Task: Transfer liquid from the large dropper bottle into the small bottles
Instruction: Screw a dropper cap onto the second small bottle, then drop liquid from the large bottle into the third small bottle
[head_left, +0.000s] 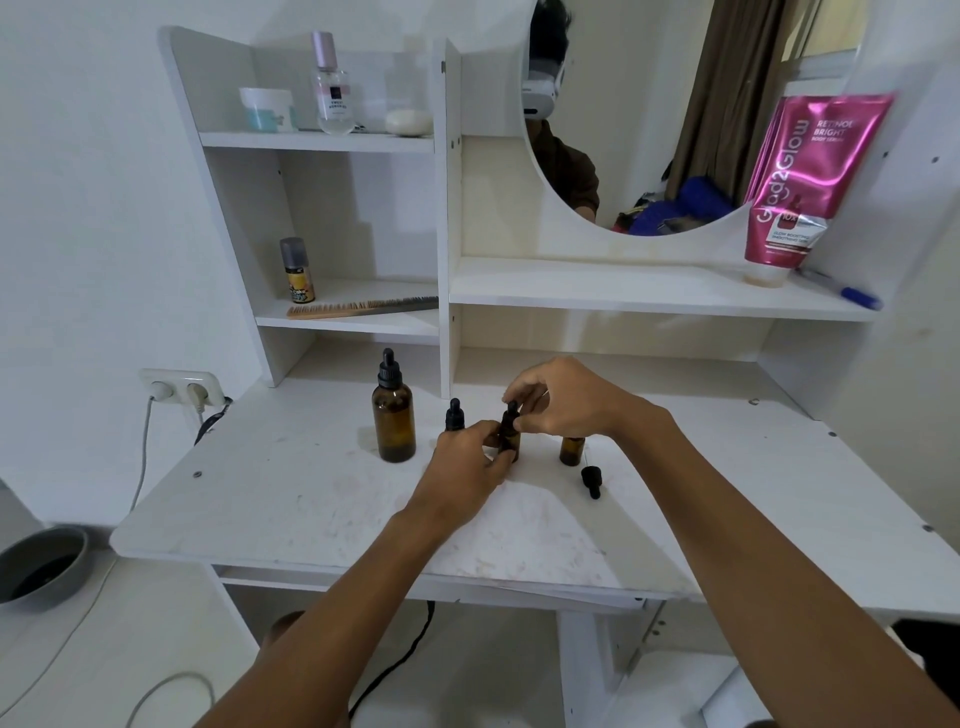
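1. Progress is judged to be at an early or middle stage. The large amber glass dropper bottle (393, 423) stands upright on the white desk (291, 499), closed with its black dropper top. It is left of the small bottles and touched by neither hand, so no liquid is being drawn from it at this moment.
2. A small amber glass bottle (511, 441) in the middle of the row is gripped round its body by the left hand (467, 462). Its black dropper cap (511, 410) is pinched by the fingertips of the right hand (561, 400). Whether the cap is being loosened or tightened cannot be told.
3. An uncapped small amber bottle (572, 452) stands just right of the gripped one, partly behind the right hand. A loose black dropper (591, 480) lies on the desk just in front of it. This bottle is judged to be either ready for filling or awaiting its cap.
4. A capped small bottle (454, 414) stands between the large bottle and the left hand. Only its black top is seen, the body being hidden behind that hand.
5. Liquid levels cannot be read in any bottle, the glass being dark, so which bottles have been filled cannot be stated.
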